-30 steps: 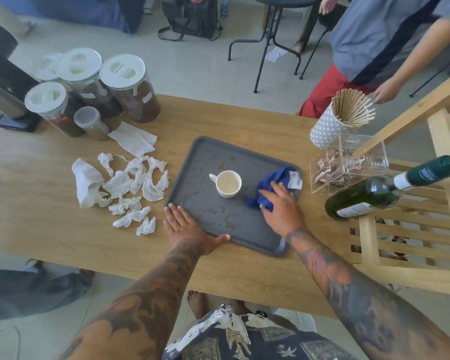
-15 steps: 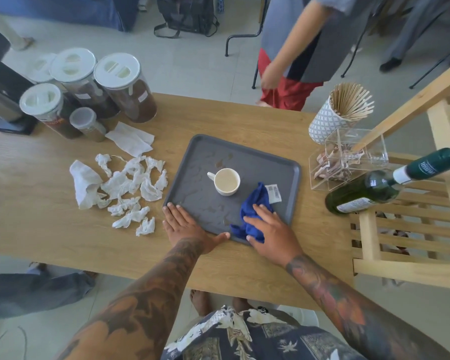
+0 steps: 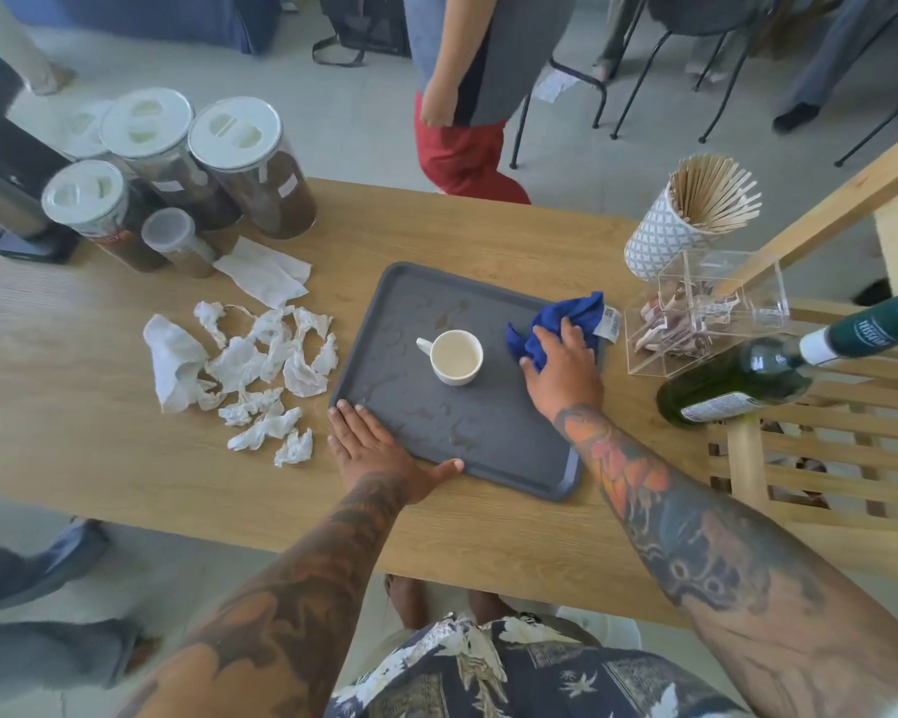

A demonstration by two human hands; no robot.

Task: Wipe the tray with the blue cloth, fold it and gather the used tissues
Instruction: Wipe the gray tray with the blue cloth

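On the far left of the wooden table (image 3: 99,448) stand tall jars with white lids (image 3: 234,132), with brown stuff inside. Just in front of them lies a flat white napkin (image 3: 265,274). Near it is a heap of used tissues (image 3: 260,370), all torn and scrunched up. They are apart from the tray and nobody is touching them.

The left hand (image 3: 374,448) lies flat on the near left corner of the gray tray (image 3: 493,448). Its fingers are spread out and straight. It grips nothing; it just presses down so the tray will not slide.

In the middle of the tray sits a small white cup (image 3: 456,356). There are wet spots and brown marks on the tray around it.

The right hand (image 3: 563,370) is on the far right side of the tray. Its fingers are bent over the blue cloth (image 3: 561,321), pushing the bunched cloth down onto the tray. A white tag sticks out of the cloth.

To the right stand a holder of wooden sticks (image 3: 695,215), a clear box (image 3: 711,313) and a green bottle (image 3: 778,367) lying on its side.

I think this is the wiping step, and it is not done, because the tray looks wet. Next, the cloth should rub over the spots around the cup. The hand must go gently so the cup does not tip. Folding the cloth and picking up the tissues come later.
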